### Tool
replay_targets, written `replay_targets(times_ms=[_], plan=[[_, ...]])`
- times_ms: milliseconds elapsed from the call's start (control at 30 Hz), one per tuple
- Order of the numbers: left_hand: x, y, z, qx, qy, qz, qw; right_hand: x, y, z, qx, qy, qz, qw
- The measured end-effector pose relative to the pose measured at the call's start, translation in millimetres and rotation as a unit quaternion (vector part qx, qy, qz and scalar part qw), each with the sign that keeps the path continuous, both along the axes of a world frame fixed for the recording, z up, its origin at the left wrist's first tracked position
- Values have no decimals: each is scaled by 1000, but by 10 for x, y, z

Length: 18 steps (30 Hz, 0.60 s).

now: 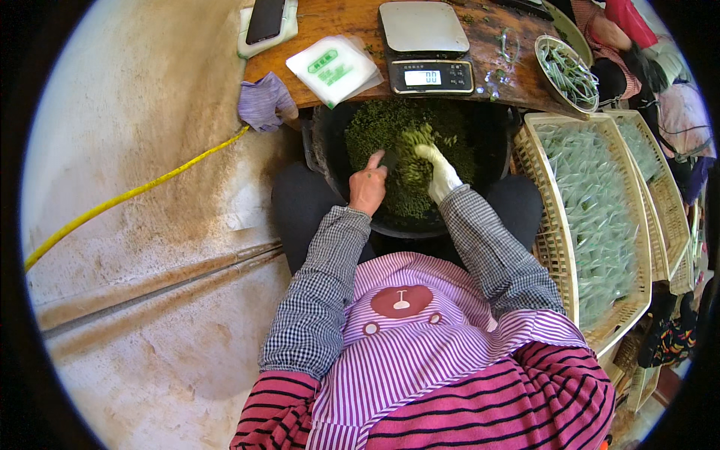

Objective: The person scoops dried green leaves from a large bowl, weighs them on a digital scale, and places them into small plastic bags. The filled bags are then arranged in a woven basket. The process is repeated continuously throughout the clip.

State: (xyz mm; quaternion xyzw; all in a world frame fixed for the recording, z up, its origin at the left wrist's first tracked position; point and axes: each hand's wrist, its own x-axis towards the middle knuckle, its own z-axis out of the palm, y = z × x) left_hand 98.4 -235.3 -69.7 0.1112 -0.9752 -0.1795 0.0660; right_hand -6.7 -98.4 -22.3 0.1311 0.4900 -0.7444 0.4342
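A large dark tub (332,169) stands between my knees, with a heap of small green leafy sprouts or herbs (371,126) in it. My left hand (368,188) is bare and reaches into the heap; something dark shows at its fingertips, too unclear to name. My right hand (441,171), in a white glove, is at the heap with a blurred bunch of the greens (417,160) at its fingers. Whether that hand grips them is not clear. Beyond the tub, a digital scale (432,77) with a bare metal plate reads zero on the wooden table (343,17).
Plastic bags (334,70), a phone (265,21) and a bowl of green strips (568,79) lie on the table. A purple glove (264,101) hangs at its left corner, by a yellow hose (140,188). Crates (568,253) of filled bags stand right; another person (613,34) sits beyond.
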Motion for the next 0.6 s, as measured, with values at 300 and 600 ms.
replay_targets(times_ms=[300,600], plan=[[106,97,-157,7,-10,-38,999,-77,-115,-235,138,252,209,935],[160,95,2,23,46,-54,997,53,38,-214,318,599,250,691]])
